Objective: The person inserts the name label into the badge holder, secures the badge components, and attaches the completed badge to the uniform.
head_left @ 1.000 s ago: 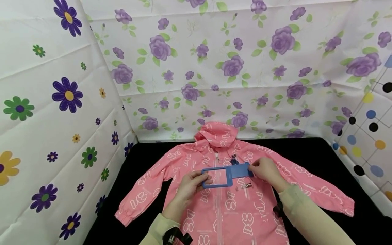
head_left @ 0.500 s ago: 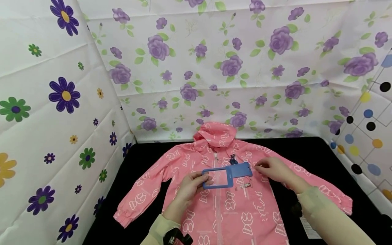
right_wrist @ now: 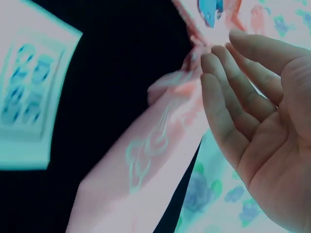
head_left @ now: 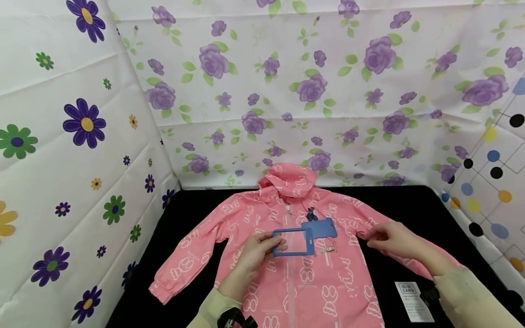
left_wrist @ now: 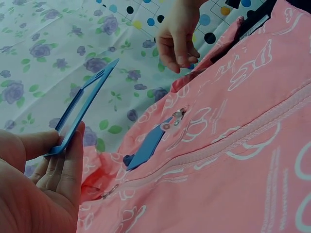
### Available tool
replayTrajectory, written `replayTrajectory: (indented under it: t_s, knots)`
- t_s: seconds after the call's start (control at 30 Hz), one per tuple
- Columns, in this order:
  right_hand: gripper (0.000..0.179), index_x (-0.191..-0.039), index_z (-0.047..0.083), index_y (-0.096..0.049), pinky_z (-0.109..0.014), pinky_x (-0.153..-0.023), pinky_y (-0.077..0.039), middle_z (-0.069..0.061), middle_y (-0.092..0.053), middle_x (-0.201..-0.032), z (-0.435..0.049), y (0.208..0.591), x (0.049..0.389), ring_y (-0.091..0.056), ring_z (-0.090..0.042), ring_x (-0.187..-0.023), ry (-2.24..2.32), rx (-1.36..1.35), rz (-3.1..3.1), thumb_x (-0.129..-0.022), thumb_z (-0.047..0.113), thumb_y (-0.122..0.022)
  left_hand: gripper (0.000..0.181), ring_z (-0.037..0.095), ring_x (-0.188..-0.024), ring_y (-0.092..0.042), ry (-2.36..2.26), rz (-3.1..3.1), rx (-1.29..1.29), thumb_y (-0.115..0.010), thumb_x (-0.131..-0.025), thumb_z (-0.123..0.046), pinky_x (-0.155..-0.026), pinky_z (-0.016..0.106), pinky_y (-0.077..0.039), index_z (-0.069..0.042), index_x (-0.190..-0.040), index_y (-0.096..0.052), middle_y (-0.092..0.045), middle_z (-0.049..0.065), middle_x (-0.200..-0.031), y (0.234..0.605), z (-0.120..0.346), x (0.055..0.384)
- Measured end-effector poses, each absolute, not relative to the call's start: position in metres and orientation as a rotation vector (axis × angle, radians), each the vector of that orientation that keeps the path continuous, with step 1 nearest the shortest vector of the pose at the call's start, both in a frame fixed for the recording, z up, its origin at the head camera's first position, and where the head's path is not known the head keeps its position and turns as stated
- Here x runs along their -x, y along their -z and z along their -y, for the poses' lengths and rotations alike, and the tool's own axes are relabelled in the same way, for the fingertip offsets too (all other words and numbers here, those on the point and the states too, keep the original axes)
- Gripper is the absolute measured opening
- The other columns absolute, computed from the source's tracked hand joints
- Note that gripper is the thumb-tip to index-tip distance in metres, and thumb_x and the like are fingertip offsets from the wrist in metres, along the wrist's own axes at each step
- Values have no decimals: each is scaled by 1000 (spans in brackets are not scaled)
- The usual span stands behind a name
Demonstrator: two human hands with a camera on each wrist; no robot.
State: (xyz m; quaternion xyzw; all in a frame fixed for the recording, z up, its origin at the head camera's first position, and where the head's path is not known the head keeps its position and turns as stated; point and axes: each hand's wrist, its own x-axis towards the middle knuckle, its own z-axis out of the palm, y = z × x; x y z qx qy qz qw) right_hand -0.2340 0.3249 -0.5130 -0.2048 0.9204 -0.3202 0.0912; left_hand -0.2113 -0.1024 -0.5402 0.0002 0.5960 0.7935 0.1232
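Between its thumb and fingers my left hand (head_left: pixel 255 248) pinches the left edge of a blue card-holder frame (head_left: pixel 309 241) with a see-through window, above a pink hooded jacket (head_left: pixel 295 282). A solid blue card-holder piece (head_left: pixel 324 228) lies on the jacket's chest, partly behind the frame in the head view; in the left wrist view (left_wrist: pixel 148 148) the two are apart. My right hand (head_left: pixel 393 239) hovers over the jacket's right-side sleeve, fingers loosely bent, holding nothing. A white card (head_left: pixel 414 301) printed "ID/IC CARD" lies on the black cloth near that wrist.
A small dark charm (head_left: pixel 311 214) and a metallic trinket (head_left: pixel 328 249) sit on the jacket's chest. Black cloth (head_left: pixel 197 205) covers the table. Flower-print sheets (head_left: pixel 246 91) stand behind and to the left, a dotted sheet (head_left: pixel 496 196) to the right.
My right hand has let go of the solid blue piece and moved right, uncovering the white card. That piece now lies on the jacket, while the left hand keeps the frame.
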Motion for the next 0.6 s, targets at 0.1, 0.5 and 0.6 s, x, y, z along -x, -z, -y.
replayTrajectory:
  t_s: [0.1,0.5,0.6]
  knots:
    - [19,-112,8,-78,-26,-70,-60,9,-74,-95,-337,515,227,-68,-5,-80,934,639,-2686,-97,19,-82,42,14,-86,-79,-2308,-1730,6,-73,-103,-11,-80,26,-64,17,-133,-61,-80,14,-101,540,101,211]
    - [24,-108,8,-75,-26,-71,-59,3,-73,-98,-377,520,197,-67,-3,-85,908,699,-2574,-89,15,-87,43,14,-87,-79,-2269,-1765,-2,-73,-104,-14,-77,24,-63,15,-133,-63,-80,13,-103,537,97,207]
    - [24,-108,8,-75,-26,-70,-58,3,-73,-98,-384,522,191,-65,-3,-84,939,689,-2531,-88,11,-87,43,14,-87,-79,-2276,-1754,-3,-72,-104,-12,-79,26,-64,17,-134,-61,-80,13,-103,537,96,208]
